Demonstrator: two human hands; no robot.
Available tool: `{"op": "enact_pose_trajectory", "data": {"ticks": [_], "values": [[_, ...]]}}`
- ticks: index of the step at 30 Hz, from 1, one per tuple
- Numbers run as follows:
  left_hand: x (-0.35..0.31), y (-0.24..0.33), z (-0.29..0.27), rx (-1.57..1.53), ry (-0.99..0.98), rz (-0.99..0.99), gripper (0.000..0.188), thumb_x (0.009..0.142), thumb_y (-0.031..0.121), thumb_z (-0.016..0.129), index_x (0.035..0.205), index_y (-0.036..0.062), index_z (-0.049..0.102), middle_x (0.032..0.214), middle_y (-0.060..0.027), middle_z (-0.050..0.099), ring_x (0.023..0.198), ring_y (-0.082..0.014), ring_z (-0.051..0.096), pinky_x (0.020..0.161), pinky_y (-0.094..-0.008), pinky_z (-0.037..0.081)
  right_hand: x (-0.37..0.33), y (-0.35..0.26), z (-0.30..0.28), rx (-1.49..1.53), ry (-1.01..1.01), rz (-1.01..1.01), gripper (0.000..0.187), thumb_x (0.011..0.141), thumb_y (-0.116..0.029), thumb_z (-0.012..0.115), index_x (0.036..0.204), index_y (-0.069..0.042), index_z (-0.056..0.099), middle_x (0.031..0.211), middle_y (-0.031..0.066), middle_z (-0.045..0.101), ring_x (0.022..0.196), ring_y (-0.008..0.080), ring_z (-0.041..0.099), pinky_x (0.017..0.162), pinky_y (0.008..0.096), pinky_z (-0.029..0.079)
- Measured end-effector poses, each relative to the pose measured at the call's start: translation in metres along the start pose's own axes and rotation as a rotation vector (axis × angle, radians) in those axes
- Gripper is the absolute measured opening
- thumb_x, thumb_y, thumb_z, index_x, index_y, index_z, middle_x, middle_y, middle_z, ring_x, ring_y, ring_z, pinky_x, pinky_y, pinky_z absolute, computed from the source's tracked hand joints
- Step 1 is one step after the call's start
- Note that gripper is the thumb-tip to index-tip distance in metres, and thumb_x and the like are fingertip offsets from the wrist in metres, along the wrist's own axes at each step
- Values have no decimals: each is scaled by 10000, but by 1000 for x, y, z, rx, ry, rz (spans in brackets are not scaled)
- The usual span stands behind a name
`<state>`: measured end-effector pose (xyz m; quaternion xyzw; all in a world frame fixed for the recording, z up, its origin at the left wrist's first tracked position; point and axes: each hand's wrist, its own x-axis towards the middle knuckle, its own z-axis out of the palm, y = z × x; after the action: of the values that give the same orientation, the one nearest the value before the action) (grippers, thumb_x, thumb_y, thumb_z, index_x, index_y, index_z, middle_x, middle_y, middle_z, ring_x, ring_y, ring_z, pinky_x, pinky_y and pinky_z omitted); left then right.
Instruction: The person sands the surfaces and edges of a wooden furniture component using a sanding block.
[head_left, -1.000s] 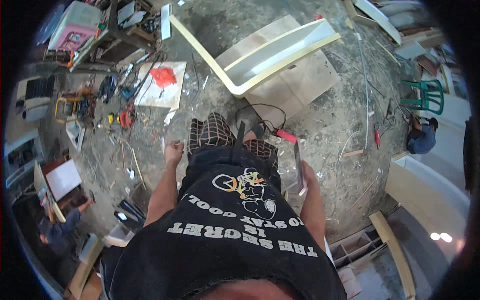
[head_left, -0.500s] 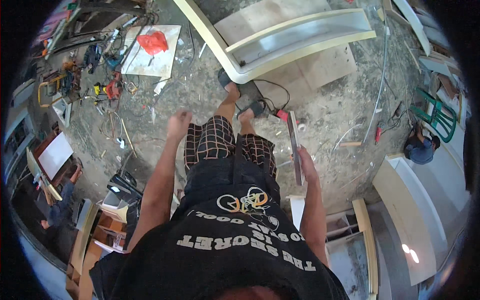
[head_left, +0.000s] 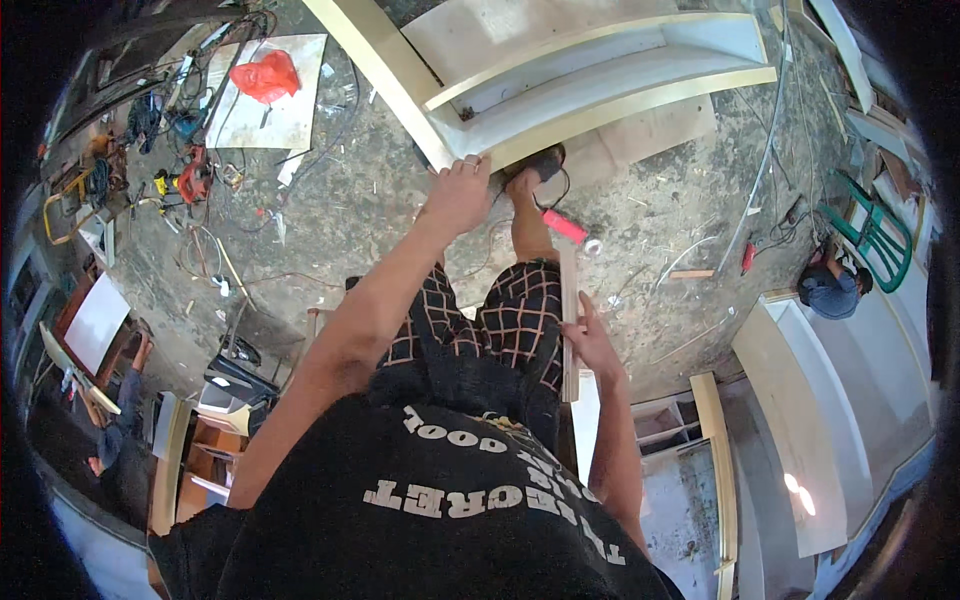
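Observation:
My left hand (head_left: 460, 198) reaches forward to the rounded corner of a large white cabinet frame with cream edges (head_left: 590, 125). Its fingers are bent over that corner; their undersides are hidden. In my right hand (head_left: 594, 345) is a narrow wooden strip (head_left: 571, 300), held upright at my right thigh, its long edge toward me. The fingers close around the strip's side, one finger standing a little away. A sandalled foot (head_left: 530, 178) of mine is close to the frame's near edge.
On the floor ahead lies a red power tool (head_left: 565, 226) with a black cable. Red plastic (head_left: 265, 77) rests on a pale board (head_left: 225, 125) at far left, with tools and cords below it. Co-workers (head_left: 833, 291) crouch right and left. A curved panel (head_left: 800, 430) stands at right.
My left hand has moved forward and right from beside my thigh onto the frame's corner. I have stepped closer to the frame. The strip in my right hand has come nearer my leg.

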<state>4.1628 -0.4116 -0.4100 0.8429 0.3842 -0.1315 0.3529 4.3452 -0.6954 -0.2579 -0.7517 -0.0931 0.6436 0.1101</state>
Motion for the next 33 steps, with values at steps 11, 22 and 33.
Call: {"op": "enact_pose_trajectory", "data": {"ticks": [11, 22, 33], "values": [[3, 21, 25, 24, 115, -210, 410, 894, 202, 669, 1277, 58, 642, 1249, -161, 652, 1164, -332, 611, 1010, -459, 456, 100, 28, -55, -198, -239, 4, 868, 851, -394, 726, 1550, -5, 389, 1431, 312, 562, 1285, 404, 596, 1108, 445, 442], [50, 1, 14, -24, 123, -395, 173, 864, 242, 729, 930, 86, 763, 940, -121, 736, 847, -333, 716, 773, -460, 577, 130, 64, -137, 56, -236, 289, 797, 876, -346, 693, 1555, -30, 423, 1186, 256, 680, 1072, 288, 662, 956, 387, 497], [76, -5, -13, 415, -102, 102, 193, 850, 229, 637, 807, 47, 690, 852, -145, 704, 857, -316, 710, 815, -463, 541, 152, 47, -141, -38, -228, 183, 754, 902, -347, 704, 1539, -38, 445, 1148, 202, 687, 1005, 261, 653, 927, 368, 503]]}}
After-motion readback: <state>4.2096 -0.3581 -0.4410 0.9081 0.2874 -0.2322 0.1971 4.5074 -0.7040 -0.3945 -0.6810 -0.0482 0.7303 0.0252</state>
